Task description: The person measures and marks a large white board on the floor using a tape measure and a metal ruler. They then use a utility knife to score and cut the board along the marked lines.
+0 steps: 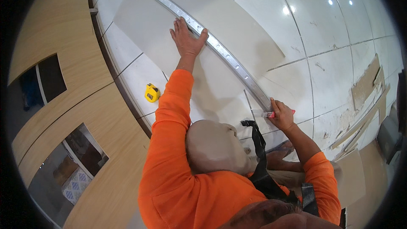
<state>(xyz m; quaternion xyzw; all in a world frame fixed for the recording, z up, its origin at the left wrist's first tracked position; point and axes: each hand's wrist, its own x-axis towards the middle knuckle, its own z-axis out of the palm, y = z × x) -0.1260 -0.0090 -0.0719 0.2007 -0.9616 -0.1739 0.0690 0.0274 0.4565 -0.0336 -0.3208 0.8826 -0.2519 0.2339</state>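
Note:
A long perforated metal straightedge (229,59) lies diagonally across a pale board (250,29) on the floor. My left hand (188,40) presses on it near the upper middle, fingers spread. At its lower end my right hand (280,114) grips a slim red-handled tool (267,114), whose working tip is too small to make out clearly. A yellow tape measure (151,93) rests on the tiles below my left hand, beside my orange sleeve.
White floor tiles (330,80) surround the board. Board offcuts (364,85) lie at the right. Wooden panelling (46,29) with rectangular openings runs along the left. A black strap (258,144) hangs below my right hand, near my bent legs.

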